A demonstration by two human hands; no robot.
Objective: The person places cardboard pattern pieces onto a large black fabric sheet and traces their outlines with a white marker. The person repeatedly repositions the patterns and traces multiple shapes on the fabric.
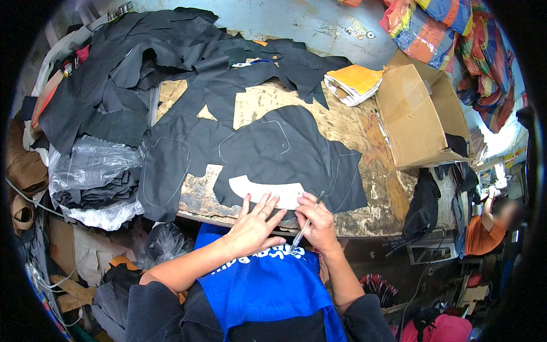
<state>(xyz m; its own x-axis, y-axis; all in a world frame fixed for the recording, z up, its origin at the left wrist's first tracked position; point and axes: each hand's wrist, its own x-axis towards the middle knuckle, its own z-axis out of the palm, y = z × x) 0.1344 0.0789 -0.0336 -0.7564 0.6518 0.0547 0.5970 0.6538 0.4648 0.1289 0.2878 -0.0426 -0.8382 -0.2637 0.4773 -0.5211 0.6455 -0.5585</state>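
Note:
A curved white pattern template (266, 188) lies on a large piece of black leather-like material (268, 145) near the table's front edge. My left hand (254, 227) is spread out, its fingertips touching the template's lower edge. At the template's right end, my right hand (319, 224) is closed round a slim pen (298, 236) with a clear barrel, tilted across the fingers. Pale outlines of curved shapes are drawn on the black material, above the template and to both sides. My fingers partly cover the template's lower edge.
Black offcuts (165, 43) heap over the table's far left. Plastic-wrapped black pieces (94, 176) sit at its left. A folded yellow and white cloth (354, 82) lies beside an open cardboard box (416, 108) on the right. Another person in orange (481, 236) is at the far right.

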